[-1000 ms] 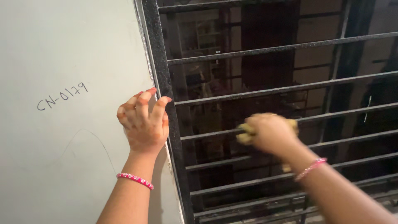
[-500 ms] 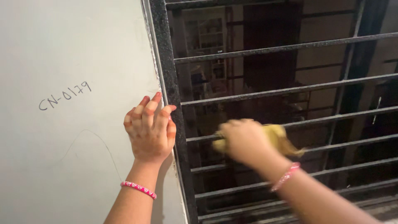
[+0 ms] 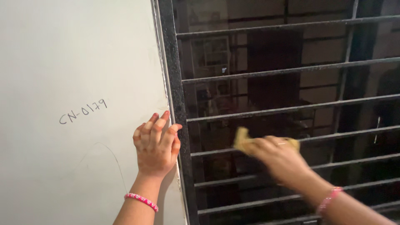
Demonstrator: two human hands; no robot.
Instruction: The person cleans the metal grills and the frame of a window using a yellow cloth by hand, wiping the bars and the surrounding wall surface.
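My left hand [image 3: 156, 146] rests flat against the pale wall [image 3: 75, 62], its fingertips touching the black window frame [image 3: 174, 91]. A pink beaded bracelet [image 3: 141, 201] circles that wrist. My right hand [image 3: 278, 160] is closed on a yellow cloth [image 3: 243, 141] and presses it against a horizontal bar of the black metal grille [image 3: 291, 109], low in the window. The hand and cloth are motion-blurred. A pink bracelet [image 3: 329, 199] sits on the right wrist.
Behind the grille is dark glass with dim reflections of shelves. Handwritten marks and a thin pencil curve [image 3: 112, 162] are on the wall to the left. The grille has several horizontal bars and a vertical bar [image 3: 341, 104] at the right.
My right hand with the cloth has slid right along the bar after moving left. The view has shifted, so the wall, frame and left hand sit lower and further right.
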